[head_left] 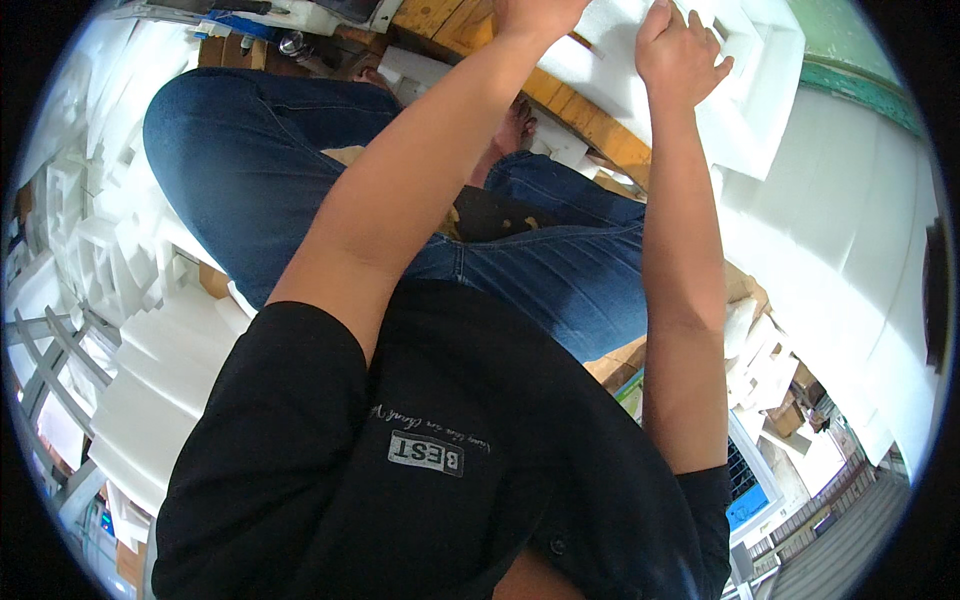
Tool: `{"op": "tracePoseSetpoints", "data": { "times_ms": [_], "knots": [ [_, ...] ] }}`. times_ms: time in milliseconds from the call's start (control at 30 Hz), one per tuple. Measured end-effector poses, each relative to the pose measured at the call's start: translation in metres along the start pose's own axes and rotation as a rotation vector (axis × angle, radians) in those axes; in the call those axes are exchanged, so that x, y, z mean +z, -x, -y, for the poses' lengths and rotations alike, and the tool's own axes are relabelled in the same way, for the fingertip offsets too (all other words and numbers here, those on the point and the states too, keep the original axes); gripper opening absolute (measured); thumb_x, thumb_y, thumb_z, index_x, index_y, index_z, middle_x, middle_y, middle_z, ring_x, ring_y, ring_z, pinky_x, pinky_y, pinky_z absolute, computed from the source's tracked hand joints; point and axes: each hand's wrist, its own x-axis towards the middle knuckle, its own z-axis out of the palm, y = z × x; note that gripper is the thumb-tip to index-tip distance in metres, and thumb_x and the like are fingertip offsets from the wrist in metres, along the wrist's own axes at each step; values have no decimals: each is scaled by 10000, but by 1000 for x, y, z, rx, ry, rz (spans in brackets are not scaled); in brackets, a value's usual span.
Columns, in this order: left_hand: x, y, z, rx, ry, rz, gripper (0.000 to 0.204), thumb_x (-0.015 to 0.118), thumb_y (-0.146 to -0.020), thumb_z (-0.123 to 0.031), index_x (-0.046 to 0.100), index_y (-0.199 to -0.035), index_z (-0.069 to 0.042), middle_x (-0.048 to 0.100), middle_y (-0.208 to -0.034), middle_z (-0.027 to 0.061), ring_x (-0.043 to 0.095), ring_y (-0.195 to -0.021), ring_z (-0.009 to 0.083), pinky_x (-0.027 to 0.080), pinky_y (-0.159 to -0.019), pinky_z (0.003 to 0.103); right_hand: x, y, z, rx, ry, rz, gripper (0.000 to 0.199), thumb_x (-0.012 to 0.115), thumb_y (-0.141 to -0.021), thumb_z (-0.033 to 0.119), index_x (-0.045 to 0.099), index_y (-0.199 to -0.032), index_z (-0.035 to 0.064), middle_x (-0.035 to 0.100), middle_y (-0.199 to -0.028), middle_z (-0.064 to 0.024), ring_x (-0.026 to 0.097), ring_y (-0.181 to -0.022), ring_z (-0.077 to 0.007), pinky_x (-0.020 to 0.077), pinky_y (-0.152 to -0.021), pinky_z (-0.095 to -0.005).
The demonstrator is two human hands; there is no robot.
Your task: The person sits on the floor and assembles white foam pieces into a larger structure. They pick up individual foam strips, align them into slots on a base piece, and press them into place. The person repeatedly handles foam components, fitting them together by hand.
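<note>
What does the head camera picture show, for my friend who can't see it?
Two bare hands, left hand and right hand, press on a white foam block lying on a wooden bench, above blue-jeaned legs.

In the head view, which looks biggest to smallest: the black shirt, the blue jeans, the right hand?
1. Black shirt, though it is closest to the camera, which inflates it.
2. Blue jeans.
3. Right hand, resting on white foam.

The person wears a black short-sleeved shirt [440, 470] with a small grey patch on the chest, and dark blue jeans [260, 170]. Both forearms are bare.
</note>
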Motion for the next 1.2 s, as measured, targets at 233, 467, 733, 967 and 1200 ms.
{"op": "tracePoseSetpoints", "data": {
  "times_ms": [233, 467, 733, 967, 1200],
  "knots": [
    [0, -31, 12, 33, 171, 119, 861, 973, -694, -306, 553, -1336, 85, 664, -1263, 252, 644, -1177, 331, 510, -1007, 430, 0, -4, -1, -22, -8, -2, 516, 377, -1078, 430, 741, -1283, 128, 669, -1370, -197, 572, -1325, -379, 292, -1192, -626],
    [-4, -32, 8, -1, 246, 276, 869, 941, -749, -257, 520, -1442, 57, 652, -1348, 243, 630, -1251, 311, 497, -1054, 413, -5, -4, -1, 12, -69, 13, 533, 376, -1075, 454, 745, -1267, 121, 684, -1343, -194, 585, -1304, -375, 311, -1184, -607],
    [-9, -30, 4, 2, 123, 243, 791, 919, -781, -244, 547, -1424, 28, 676, -1319, 215, 645, -1229, 313, 498, -1046, 395, 6, -24, -22, 83, -311, 221, 584, 362, -1084, 484, 715, -1292, 69, 668, -1350, -226, 578, -1302, -409, 363, -1166, -518],
    [-12, -31, 6, -6, 158, 243, 798, 916, -788, -243, 537, -1435, 28, 674, -1321, 218, 644, -1226, 318, 495, -1050, 399, 12, -30, -56, 19, -235, 112, 608, 399, -1073, 531, 718, -1297, 65, 655, -1349, -261, 563, -1330, -410, 369, -1167, -509],
    [-3, -32, 6, 22, 112, 257, 772, 895, -816, -228, 529, -1444, 32, 653, -1352, 236, 621, -1262, 330, 478, -1075, 416, -15, -20, -43, 3, -92, 217, 617, 375, -1064, 569, 680, -1368, 127, 593, -1443, -255, 522, -1367, -414, 335, -1186, -552]
  ]
}}
